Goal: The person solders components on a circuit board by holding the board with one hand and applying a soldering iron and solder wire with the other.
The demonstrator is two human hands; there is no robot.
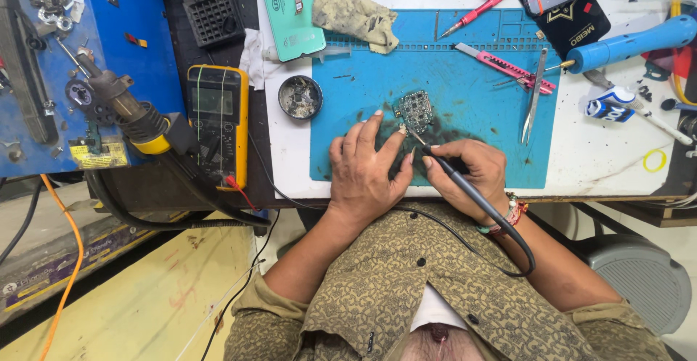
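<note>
Head view, looking straight down: the little green circuit board (pixel 416 110) sits on the blue mat (pixel 465 143), roughly mid-mat, on a sooty dark patch. The right hand (pixel 468 176) is wrapped around a black soldering iron (pixel 465 187) like a pen, tip angled up-left and meeting the board's lower edge. Its cord loops back across the lap. The left hand (pixel 367 172) lies flat on the mat just left of the board, fingers spread a bit, with the thumb and forefinger tips right by the board's left corner. Can't tell if they're actually pinching anything or just steadying it, too small to see.

Going outward: a round tin (pixel 300 97) with grey gunk sits just off the mat's left edge on the white desk (pixel 602 150). Tweezers (pixel 535 96) lie upright-ish on the right part of the mat, next to a pink cutter (pixel 504 67). A red screwdriver (pixel 483 7) lies near the mat's top edge, and a dirty rag (pixel 356 16) overlaps the top-left corner beside a teal phone panel (pixel 290 13). A fat blue tool (pixel 632 42) lies off to the right, with a yellow ring (pixel 654 160) near the desk's edge.

Left of the desk there's a yellow multimeter (pixel 218 125), and a hot-air handle (pixel 123 107) resting across a blue board (pixel 145 49) cluttered with small parts.
</note>
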